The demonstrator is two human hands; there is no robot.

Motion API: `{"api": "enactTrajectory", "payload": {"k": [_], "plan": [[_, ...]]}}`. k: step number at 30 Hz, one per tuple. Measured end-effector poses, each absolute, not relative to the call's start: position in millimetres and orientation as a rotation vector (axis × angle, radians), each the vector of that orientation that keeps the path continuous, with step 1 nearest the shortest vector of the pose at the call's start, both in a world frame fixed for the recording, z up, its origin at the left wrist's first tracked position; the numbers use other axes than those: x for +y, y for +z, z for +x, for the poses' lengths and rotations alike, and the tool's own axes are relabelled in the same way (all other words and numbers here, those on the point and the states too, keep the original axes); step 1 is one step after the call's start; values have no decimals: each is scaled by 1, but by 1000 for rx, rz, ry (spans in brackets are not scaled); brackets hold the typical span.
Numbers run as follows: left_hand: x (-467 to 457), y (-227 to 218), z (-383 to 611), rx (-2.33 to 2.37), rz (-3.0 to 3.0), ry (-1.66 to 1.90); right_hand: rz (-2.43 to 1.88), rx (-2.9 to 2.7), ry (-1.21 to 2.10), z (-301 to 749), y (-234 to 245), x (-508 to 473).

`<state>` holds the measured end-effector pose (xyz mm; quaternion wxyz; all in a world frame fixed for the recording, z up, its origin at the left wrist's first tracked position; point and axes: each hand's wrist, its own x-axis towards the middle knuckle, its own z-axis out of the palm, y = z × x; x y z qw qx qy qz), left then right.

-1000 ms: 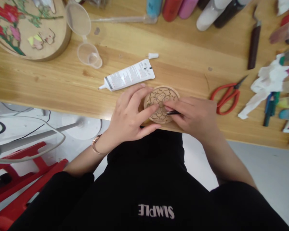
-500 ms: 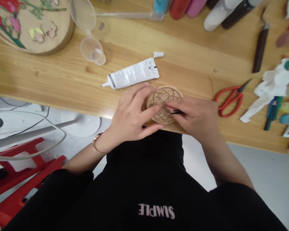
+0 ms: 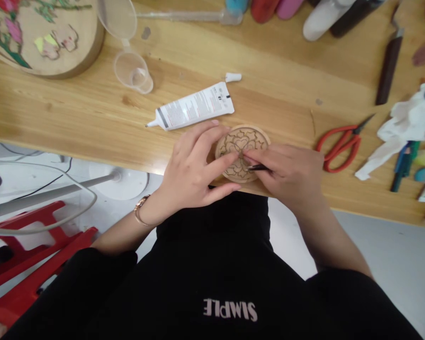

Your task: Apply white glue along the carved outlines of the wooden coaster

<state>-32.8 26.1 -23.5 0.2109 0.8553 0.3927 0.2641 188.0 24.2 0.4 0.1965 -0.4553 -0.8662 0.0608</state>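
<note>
A round wooden disc (image 3: 246, 132) with a raised rim and cut-out heart and petal shapes lies by the table's front edge. My left hand (image 3: 194, 170) grips it around the left side, with a finger reaching over its face. From the right, my right hand (image 3: 292, 172) has its fingers closed on a slim dark tool (image 3: 258, 167), whose exact kind is hard to make out. Its fingertips press close to the disc's centre, near my left fingertip. Beyond my left hand lies an uncapped white glue tube (image 3: 194, 106), its small white cap (image 3: 233, 77) beside it.
Red-handled pliers (image 3: 342, 146) lie right of my right hand. Farther off are a dark-handled palette knife (image 3: 389, 68), crumpled tissue (image 3: 398, 127) and paint bottles (image 3: 326, 23). Clear lidded cup (image 3: 129, 68), pipette (image 3: 184, 17) and decorated round board (image 3: 88, 59) occupy the left.
The view has shifted slightly. Both hands stay at the disc, and the dark tool in my right hand has tilted a little.
</note>
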Motion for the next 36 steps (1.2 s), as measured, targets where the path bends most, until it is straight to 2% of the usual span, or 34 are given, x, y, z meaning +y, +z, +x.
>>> {"api": "enactTrajectory", "payload": {"k": [6,15,22,36], "plan": [[27,-24,-33,1076,2428,779,-1253,-2472,-35,185,4,21],[28,-25,-33,1062,2455,817,-1264,-2463,-10,186,2,20],[28,-27,-33,1058,2472,811,-1249,-2475,-179,181,4,20],[28,-22,-31,1114,2350,764,-1262,-2476,-124,181,5,19]]}}
